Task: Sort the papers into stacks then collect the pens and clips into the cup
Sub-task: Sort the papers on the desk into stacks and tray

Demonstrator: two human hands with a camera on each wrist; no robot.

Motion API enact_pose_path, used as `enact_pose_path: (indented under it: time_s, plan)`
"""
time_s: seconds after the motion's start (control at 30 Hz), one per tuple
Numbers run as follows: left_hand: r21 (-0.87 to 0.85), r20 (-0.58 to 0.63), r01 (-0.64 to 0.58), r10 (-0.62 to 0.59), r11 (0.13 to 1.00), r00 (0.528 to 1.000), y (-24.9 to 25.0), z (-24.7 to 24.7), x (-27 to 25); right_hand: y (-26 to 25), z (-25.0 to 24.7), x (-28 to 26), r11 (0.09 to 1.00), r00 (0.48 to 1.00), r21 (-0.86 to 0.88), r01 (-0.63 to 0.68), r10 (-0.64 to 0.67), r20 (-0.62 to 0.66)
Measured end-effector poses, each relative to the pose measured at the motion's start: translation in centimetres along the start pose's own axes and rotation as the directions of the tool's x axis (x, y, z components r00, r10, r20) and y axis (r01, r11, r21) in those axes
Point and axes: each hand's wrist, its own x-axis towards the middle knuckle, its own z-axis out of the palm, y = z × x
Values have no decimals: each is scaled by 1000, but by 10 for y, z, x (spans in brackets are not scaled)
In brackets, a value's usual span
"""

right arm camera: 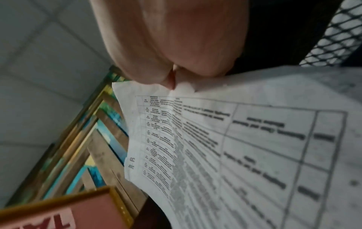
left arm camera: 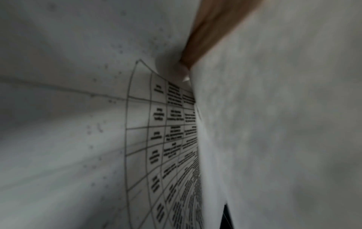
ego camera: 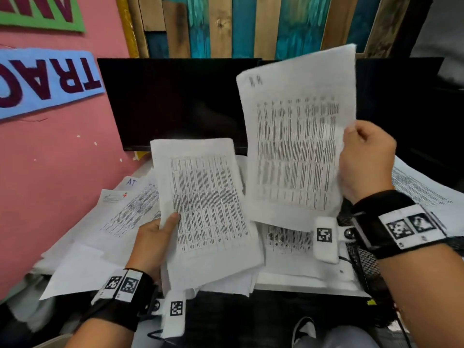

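White printed paper covers most of the desk [ego camera: 301, 288]. The left hand [ego camera: 153, 241] grips a sheaf [ego camera: 206, 204] of table-printed pages by its lower left edge, thumb on top and the other fingers hidden under it, tilted up over the desk. The left wrist view is almost all paper, with only a finger [left arm camera: 207, 34] wedged between two sheets. The right hand [ego camera: 366, 162] pinches a single sheet [ego camera: 298, 136] by its right edge and holds it upright and higher, to the right of the sheaf and apart from it. Motion blur on that sheet. It has a handwritten mark in the top left corner. In the right wrist view the fingers [right arm camera: 170, 43] close on the sheet's edge.

Loose papers [ego camera: 120, 212] lie fanned and overlapping on the desk under and beside both hands, more of them at the far right [ego camera: 421, 187]. A dark monitor [ego camera: 175, 104] stands behind the papers, and the raised sheet blocks its right side. A second dark screen [ego camera: 401, 96] sits right of it. There is a pink wall [ego camera: 50, 172] on the left with a blue banner [ego camera: 47, 81], and painted wood planks [ego camera: 251, 23] behind. Black mesh [ego camera: 364, 262] shows by the right wrist, mostly hidden by the arm; I cannot tell whether it is the cup. I cannot spot pens or clips under the paper.
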Motion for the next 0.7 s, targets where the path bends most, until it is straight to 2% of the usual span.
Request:
enact_pose_path:
  time_s: [0.07,0.13,0.23,0.3,0.47,0.57,0.7]
  plan:
    - [-7,9,1,-1,1000,1000,2,1,-1,-5,-1,1,982,993,146,-120,116,38]
    - [-2,39,-15,15,1000,999,4,4,-4,-2,3,-2,950,962,179,-257,235,137]
    - [-23,118,-17,19,1000,993,8,9,-13,15,18,-24,892,859,73,-445,402,318]
    - [-55,173,-12,21,998,985,13,11,-18,31,28,-45,841,777,2,-541,498,384]
    - [-54,238,-6,19,999,971,19,15,-29,65,51,-83,722,633,-85,-686,651,420]
    - [22,237,-27,21,999,971,23,16,-33,72,61,-98,689,604,-74,-721,677,421]
    - [-3,233,-3,3,1000,972,20,15,-35,64,65,-107,688,575,-84,-720,661,482]
